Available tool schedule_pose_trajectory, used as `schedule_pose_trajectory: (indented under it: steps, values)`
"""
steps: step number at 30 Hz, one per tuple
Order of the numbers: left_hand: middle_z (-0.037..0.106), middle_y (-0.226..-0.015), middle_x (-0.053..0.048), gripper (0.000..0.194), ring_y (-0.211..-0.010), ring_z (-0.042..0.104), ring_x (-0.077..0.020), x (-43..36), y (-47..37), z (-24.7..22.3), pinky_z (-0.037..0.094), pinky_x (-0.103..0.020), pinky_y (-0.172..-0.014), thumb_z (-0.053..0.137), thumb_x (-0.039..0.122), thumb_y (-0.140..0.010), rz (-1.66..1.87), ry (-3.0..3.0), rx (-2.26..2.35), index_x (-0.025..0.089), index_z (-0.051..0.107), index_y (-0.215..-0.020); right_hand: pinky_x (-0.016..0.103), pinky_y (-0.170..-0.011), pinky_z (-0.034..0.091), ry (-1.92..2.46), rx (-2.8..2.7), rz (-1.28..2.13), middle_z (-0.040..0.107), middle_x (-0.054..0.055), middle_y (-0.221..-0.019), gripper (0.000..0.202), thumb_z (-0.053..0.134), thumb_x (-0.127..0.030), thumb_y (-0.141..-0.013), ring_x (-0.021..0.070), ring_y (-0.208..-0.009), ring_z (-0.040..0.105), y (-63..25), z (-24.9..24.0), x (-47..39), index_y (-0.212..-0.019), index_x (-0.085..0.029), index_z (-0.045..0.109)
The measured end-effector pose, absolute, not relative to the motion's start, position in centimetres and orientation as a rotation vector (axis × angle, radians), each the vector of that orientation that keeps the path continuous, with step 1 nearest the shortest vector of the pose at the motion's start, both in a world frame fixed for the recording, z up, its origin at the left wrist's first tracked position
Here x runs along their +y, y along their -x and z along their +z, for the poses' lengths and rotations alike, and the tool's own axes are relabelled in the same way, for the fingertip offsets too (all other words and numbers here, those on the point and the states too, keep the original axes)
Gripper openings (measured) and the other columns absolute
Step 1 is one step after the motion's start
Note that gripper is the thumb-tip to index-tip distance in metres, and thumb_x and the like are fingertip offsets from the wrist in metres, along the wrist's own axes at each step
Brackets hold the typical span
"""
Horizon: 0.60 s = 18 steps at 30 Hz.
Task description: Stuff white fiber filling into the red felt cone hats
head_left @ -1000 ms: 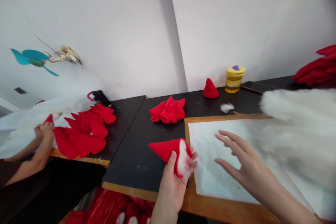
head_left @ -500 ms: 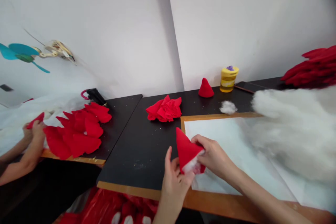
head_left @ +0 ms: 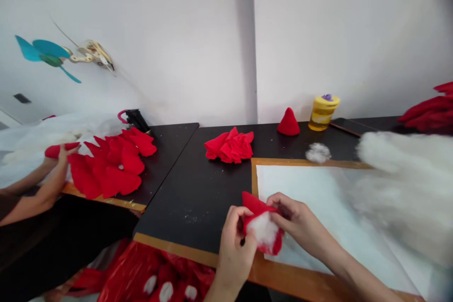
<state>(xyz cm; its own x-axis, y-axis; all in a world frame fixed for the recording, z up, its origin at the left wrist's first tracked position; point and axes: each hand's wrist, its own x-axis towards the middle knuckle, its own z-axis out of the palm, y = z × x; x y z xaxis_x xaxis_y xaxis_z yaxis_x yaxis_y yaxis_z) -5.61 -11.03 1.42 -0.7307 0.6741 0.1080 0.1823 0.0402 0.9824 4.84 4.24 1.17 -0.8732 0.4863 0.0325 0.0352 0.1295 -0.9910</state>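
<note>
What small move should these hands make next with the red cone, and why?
Probably a gentle inward press of the white stuffing with the left thumb: the stuffing shows at the open end of the red cone, while the right hand pinches the rim and could steady it. The left hand already grips the opposite edge.

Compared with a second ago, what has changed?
The right hand, earlier open over the white sheet, moved left and took hold of the red cone; the left hand still holds it. Its stuffed opening turned toward the camera. The standing cone and yellow container stayed put.
</note>
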Motion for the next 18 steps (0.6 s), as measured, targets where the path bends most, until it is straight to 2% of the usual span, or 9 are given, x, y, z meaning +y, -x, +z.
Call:
schedule_pose_trajectory:
  steps: [3, 6, 8, 9, 11, 12, 13, 15, 18]
  values:
    - [0.054, -0.077, 0.002, 0.017, -0.071, 0.05, -0.0164, -11.2, 5.5, 1.4, 0.039, -0.024, -0.065, 0.061, 0.009, -0.072, 1.689, -0.824, 2.042, 0.022, 0.056, -0.081, 0.022, -0.052, 0.037, 0.523, -2.086, 1.749, 0.046, -0.008, -0.063, 0.007, 0.055, -0.023, -0.082, 0.0108, -0.055, 0.044, -4.1, 0.8, 3.6, -0.079, -0.024, 0.049]
    - [0.045, -0.067, 0.004, 0.02, -0.063, 0.042, -0.014, -11.3, 6.0, 1.0, 0.033, -0.024, -0.062, 0.051, 0.002, -0.067, 1.708, -0.873, 2.237, 0.022, 0.047, -0.065, 0.024, -0.055, 0.038, 0.47, -2.178, 1.599, 0.047, -0.006, -0.066, 0.011, 0.052, -0.017, -0.081, 0.0117, -0.058, 0.045, -4.3, 1.0, 3.0, -0.075, -0.024, 0.046]
    - [0.043, -0.066, 0.004, 0.021, -0.061, 0.039, -0.0133, -11.5, 6.5, 0.6, 0.029, -0.025, -0.06, 0.047, 0.0, -0.064, 1.732, -0.926, 2.308, 0.021, 0.046, -0.062, 0.026, -0.062, 0.045, 0.354, -2.246, 1.524, 0.056, -0.001, -0.081, 0.007, 0.052, -0.017, -0.085, 0.0142, -0.069, 0.054, -4.6, 1.0, 2.7, -0.082, -0.024, 0.051]
    - [0.043, -0.067, 0.004, 0.021, -0.061, 0.039, -0.0131, -11.6, 6.6, 0.5, 0.028, -0.025, -0.059, 0.045, 0.0, -0.064, 1.735, -0.925, 2.318, 0.021, 0.046, -0.062, 0.027, -0.067, 0.048, 0.288, -2.281, 1.498, 0.059, 0.002, -0.095, 0.009, 0.054, -0.018, -0.086, 0.016, -0.079, 0.058, -4.7, 0.9, 2.5, -0.092, -0.024, 0.054]
    - [0.042, -0.066, 0.005, 0.022, -0.061, 0.038, -0.0127, -11.8, 6.6, 0.2, 0.027, -0.025, -0.058, 0.044, 0.0, -0.062, 1.719, -0.87, 2.294, 0.021, 0.046, -0.063, 0.03, -0.077, 0.052, 0.2, -2.35, 1.423, 0.053, 0.008, -0.122, 0.031, 0.062, -0.018, -0.082, 0.0201, -0.1, 0.06, -4.7, 0.4, 2.0, -0.111, -0.026, 0.052]
    - [0.041, -0.066, 0.005, 0.022, -0.06, 0.037, -0.0124, -11.9, 6.5, 0.1, 0.027, -0.025, -0.058, 0.044, 0.0, -0.06, 1.7, -0.842, 2.262, 0.021, 0.046, -0.064, 0.031, -0.08, 0.052, 0.194, -2.381, 1.368, 0.05, 0.009, -0.127, 0.039, 0.063, -0.015, -0.079, 0.0209, -0.104, 0.059, -4.5, 0.1, 1.8, -0.115, -0.026, 0.05]
    - [0.041, -0.065, 0.005, 0.022, -0.06, 0.037, -0.0121, -12.1, 6.4, 0.0, 0.027, -0.025, -0.057, 0.044, 0.0, -0.06, 1.675, -0.823, 2.224, 0.021, 0.046, -0.064, 0.03, -0.079, 0.052, 0.205, -2.413, 1.311, 0.049, 0.008, -0.125, 0.041, 0.061, -0.01, -0.077, 0.0202, -0.103, 0.059, -4.3, -0.3, 1.6, -0.112, -0.026, 0.05]
    - [0.041, -0.066, 0.005, 0.021, -0.061, 0.037, -0.0117, -12.5, 6.0, -0.2, 0.029, -0.024, -0.058, 0.045, 0.001, -0.062, 1.623, -0.839, 2.148, 0.021, 0.046, -0.065, 0.026, -0.071, 0.049, 0.233, -2.458, 1.218, 0.052, 0.004, -0.109, 0.035, 0.052, -0.001, -0.073, 0.0164, -0.088, 0.06, -3.8, -1.2, 1.5, -0.097, -0.026, 0.048]
    - [0.049, -0.077, 0.003, 0.017, -0.071, 0.047, -0.0128, -13.8, 5.8, -0.7, 0.037, -0.024, -0.065, 0.051, 0.004, -0.071, 1.553, -0.905, 2.018, 0.021, 0.053, -0.075, 0.022, -0.058, 0.042, 0.204, -2.488, 1.109, 0.049, -0.002, -0.084, 0.034, 0.044, 0.005, -0.066, 0.0125, -0.067, 0.052, -3.3, -2.1, 1.8, -0.078, -0.025, 0.037]
